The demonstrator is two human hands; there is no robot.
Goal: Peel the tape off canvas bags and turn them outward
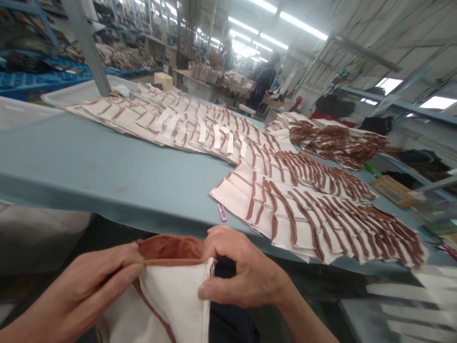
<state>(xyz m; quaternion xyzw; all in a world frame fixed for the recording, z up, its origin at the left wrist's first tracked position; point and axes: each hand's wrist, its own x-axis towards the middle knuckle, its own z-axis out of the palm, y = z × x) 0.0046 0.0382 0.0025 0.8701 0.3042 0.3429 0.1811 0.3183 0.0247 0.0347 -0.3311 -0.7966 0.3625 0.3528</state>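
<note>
A cream fabric piece with a rust-brown lining (pixel 174 295) hangs between my hands, in front of the table's near edge. My left hand (pixel 103 278) pinches its upper left edge, thumb in front and fingers behind. At the upper right corner, by a stitched side seam, my right hand (pixel 239 267) grips the cloth between thumb and fingers. The brown inside shows along the top opening, and the lower part runs out of view. Just beyond my right hand, a small pink tool (pixel 222 212), perhaps thread snips, lies on the table.
On the blue-covered table (pixel 107 171) lie overlapping rows of cream and brown fabric pieces (pixel 307 214), some with white paper strips (pixel 217 137). A heaped pile (pixel 332 140) and a cardboard box (pixel 394 190) are at right. A metal post (pixel 87 47) rises at left. A person (pixel 262 85) stands farther back.
</note>
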